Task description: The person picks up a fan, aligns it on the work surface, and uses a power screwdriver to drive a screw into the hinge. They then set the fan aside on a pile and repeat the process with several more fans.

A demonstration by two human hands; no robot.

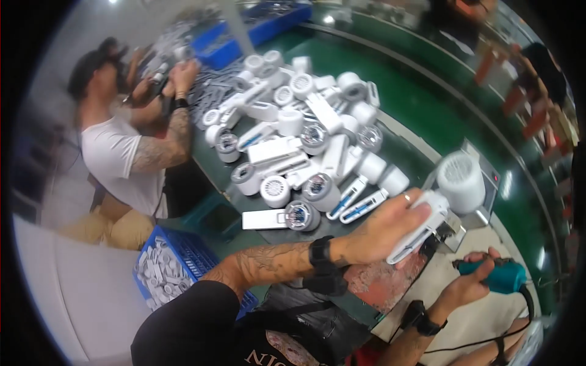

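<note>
My left hand (387, 230) is closed around a long white plastic housing (420, 235), tilted, beside a small metal fixture (453, 235). In my right hand (469, 285), at the lower right, is a teal electric screwdriver (499, 276) with a black cord. Just beyond the left hand, a large white round housing with a vented end (461, 177) stands by a metal box (488, 183) with a red light. Whether it joins the held housing I cannot tell. Left of that hand lie several white handles with blue strips (364, 205).
A heap of white round heads and handles (290, 122) covers the dark green bench. Grey strips (213, 91) and a blue tray (220, 52) lie farther back. Beside a person in a white shirt (122, 146) at left, a blue crate (189, 250) holds small white parts.
</note>
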